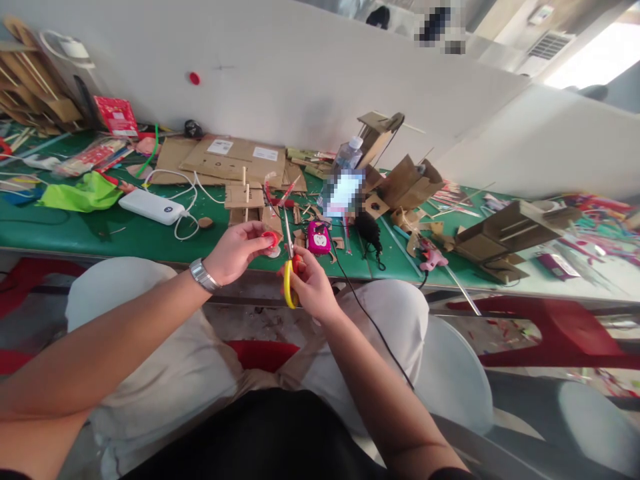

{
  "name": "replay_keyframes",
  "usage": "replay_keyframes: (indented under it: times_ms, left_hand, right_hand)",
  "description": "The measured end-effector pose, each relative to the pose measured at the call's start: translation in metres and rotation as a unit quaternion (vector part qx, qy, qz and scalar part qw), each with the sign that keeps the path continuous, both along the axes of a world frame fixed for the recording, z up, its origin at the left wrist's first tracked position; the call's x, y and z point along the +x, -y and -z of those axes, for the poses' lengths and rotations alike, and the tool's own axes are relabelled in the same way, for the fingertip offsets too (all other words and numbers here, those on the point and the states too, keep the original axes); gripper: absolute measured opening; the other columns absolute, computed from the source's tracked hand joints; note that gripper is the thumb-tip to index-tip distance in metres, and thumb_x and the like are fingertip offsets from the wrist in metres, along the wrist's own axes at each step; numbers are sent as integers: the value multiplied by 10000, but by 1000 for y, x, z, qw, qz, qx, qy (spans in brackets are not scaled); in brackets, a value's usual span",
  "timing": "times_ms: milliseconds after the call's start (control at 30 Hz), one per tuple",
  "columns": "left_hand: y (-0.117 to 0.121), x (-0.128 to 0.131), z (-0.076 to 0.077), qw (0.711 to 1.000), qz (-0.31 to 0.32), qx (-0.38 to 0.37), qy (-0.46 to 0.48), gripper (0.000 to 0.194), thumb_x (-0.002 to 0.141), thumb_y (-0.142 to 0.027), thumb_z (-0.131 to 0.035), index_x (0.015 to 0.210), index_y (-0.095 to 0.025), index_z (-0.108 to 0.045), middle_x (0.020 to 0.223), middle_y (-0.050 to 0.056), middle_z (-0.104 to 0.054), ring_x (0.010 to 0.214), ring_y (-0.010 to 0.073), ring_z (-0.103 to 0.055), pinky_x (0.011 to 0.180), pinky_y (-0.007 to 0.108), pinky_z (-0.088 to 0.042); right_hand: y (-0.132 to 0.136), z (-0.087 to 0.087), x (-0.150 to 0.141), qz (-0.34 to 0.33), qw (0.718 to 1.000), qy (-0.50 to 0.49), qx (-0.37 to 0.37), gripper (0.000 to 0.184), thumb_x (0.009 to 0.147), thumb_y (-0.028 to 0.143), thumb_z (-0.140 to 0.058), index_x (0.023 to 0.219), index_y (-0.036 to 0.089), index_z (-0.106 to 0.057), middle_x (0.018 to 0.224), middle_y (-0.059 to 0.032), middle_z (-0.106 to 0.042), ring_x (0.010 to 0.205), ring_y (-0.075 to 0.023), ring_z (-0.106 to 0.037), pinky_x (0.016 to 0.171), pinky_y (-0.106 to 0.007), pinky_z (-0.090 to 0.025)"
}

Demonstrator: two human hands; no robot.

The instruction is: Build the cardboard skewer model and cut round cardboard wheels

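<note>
My left hand [235, 252], wearing a metal watch [205, 275], pinches a red round cap [270, 239] between thumb and fingers. Something pale and clear shows just under the cap, too small to make out. In my right hand [313, 283] is a pair of scissors [290, 283] with yellow and red handles, its blades pointing up and away from me. The blades stand beside the cap, apart from it. Behind my hands a small cardboard structure [245, 197] with wooden sticks sits on the green tabletop [210, 230]. A magenta power socket [319, 238] lies just past the scissors.
A white power bank [153, 205] with a cable is at left, near flat cardboard [235, 160]. A lit screen [343, 193] leans by a plastic bottle [349, 155]. Farther right are a pink glue gun [433, 257] and a cardboard structure [515, 233]. A black cord [367, 320] crosses my leg.
</note>
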State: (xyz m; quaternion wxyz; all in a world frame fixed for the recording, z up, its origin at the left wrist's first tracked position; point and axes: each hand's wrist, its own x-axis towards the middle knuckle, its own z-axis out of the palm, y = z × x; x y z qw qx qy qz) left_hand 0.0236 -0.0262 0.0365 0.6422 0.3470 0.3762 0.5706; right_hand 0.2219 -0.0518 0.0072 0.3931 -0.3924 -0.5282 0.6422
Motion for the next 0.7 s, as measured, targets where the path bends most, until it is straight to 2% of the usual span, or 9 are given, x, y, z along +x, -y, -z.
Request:
replay_keyframes:
  times_ms: [100,267,433,533,700]
  left_hand:
    - [0,0,-3,1000,2,-9,3,489,593,-195,-1014,972,-138,-711,847,25,-780,716,135,-719,710,273,-602]
    - [0,-2,-4,1000,-16,-2,17,523,609,-163,-990,1000,-166,-643,840,4,-777,722,129,-718,698,254,-590]
    - [-1,-2,-4,999,-33,2,24,561,581,-168,-1003,981,-167,-610,832,-1,-772,738,128,-722,695,240,-594]
    - [-1,-1,-3,999,-33,0,26,570,568,-176,-1013,967,-167,-606,836,10,-783,756,136,-732,691,236,-596]
    - [0,1,0,999,-27,-10,24,578,550,-162,-1019,968,-169,-619,821,1,-775,755,134,-738,695,226,-597]
  right_hand:
    - [5,-7,1,-28,999,-17,-25,670,873,663,-806,1332,320,-460,778,91,-585,501,-112,-563,428,-212,-433]
    - [9,-5,4,-51,999,-9,1,701,868,837,-723,1295,305,-564,760,74,-412,555,-101,-363,470,-226,-328]
    - [12,6,4,-82,994,57,46,679,945,832,-632,1340,284,-567,824,40,-420,644,-128,-375,540,-253,-345]
    - [15,6,1,-102,989,81,74,669,985,813,-589,1377,273,-542,843,37,-414,677,-134,-369,589,-270,-346]
    - [18,7,-3,-128,985,92,74,655,1017,800,-540,1408,280,-475,852,37,-404,688,-145,-348,643,-296,-345]
